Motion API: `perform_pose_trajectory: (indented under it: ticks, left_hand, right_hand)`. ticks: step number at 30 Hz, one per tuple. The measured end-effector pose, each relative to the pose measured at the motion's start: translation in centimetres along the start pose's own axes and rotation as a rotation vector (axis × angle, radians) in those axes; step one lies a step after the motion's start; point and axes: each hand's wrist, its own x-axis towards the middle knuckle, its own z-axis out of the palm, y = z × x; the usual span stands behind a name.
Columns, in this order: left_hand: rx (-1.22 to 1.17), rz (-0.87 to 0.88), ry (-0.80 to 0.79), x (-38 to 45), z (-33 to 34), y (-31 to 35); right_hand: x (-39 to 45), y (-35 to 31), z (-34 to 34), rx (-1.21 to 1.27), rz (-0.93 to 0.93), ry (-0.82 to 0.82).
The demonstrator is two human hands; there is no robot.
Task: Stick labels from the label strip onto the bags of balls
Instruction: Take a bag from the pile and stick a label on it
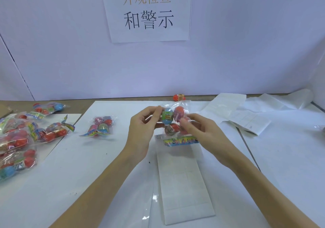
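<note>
Pile of bagged balls (19,139): left edge of the tabletop (88,183), several clear packets overlapping. Single bag (100,126): lying alone, left of centre. Left hand (142,131): raised above mid-table, thumb and fingertips pinching the left side of the held bag (173,120). Held bag: clear, red and blue balls inside, coloured header card hanging downward. Right hand (198,132): fingers curled on the bag's right side. Label strip (182,183): flat beneath the hands, running to the near edge. Loose backing sheets (246,111): far right corner.
</note>
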Motion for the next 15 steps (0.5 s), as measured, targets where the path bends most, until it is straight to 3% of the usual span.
perform_pose_trajectory:
  ticks: [7,11,15]
  left_hand:
    - [-0.262,-0.126,-0.049,0.2,-0.3,0.3]
    - [-0.106,-0.074,-0.034,0.4,-0.8,0.2]
    - [-0.228,-0.33,-0.178,0.2,-0.3,0.6]
  right_hand:
    - [0.1,-0.1,-0.3,0.037,-0.013,-0.036]
    - [0.1,0.6,-0.6,-0.102,-0.122,0.145]
    - [0.3,1.0,-1.0,-0.251,-0.277,0.284]
